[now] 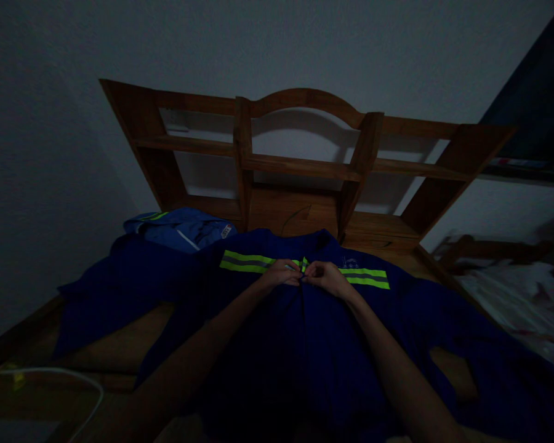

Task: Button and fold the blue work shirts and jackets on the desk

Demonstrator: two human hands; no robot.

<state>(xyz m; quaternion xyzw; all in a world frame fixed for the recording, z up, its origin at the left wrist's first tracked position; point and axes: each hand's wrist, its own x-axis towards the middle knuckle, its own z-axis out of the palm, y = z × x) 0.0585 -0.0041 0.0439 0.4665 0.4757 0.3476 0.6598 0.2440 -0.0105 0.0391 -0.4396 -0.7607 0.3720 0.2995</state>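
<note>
Spreading front side up across the lower and middle frame in a dark blue jacket [332, 344], reaching from the dim bottom edge to a collar [323, 239] near the centre, and baring a patch of brown surface [124, 338] at lower left near a curling white cable [69, 371]. Working mid-frame at the front opening [303, 307] with left hand [281, 272] and right hand [325, 275] almost meeting, fingers curling and pinching the cloth edges, with hardly any gap showing between thumb and fingertips on either side; possibly gripping a small fastener too, but hiding it too well to tell. Looking only partway along, by judgement: having both sleeves [120, 271] lying outspread and the reflective bands [244, 261] running roughly level, yet apparently leaving the collar end parting above the fingers, and losing any fastening lower down in shadow. Showing a lighter blue garment [184, 231] bundling beyond the sleeve at centre left, and pale rumpled fabric [526, 301] at the right edge. Rising farther back in a wooden headboard [300, 166], framing mainly grey wall [277, 43] through shelf compartments, and concealing whatever is inside a shut drawer [369, 240] at centre right.
</note>
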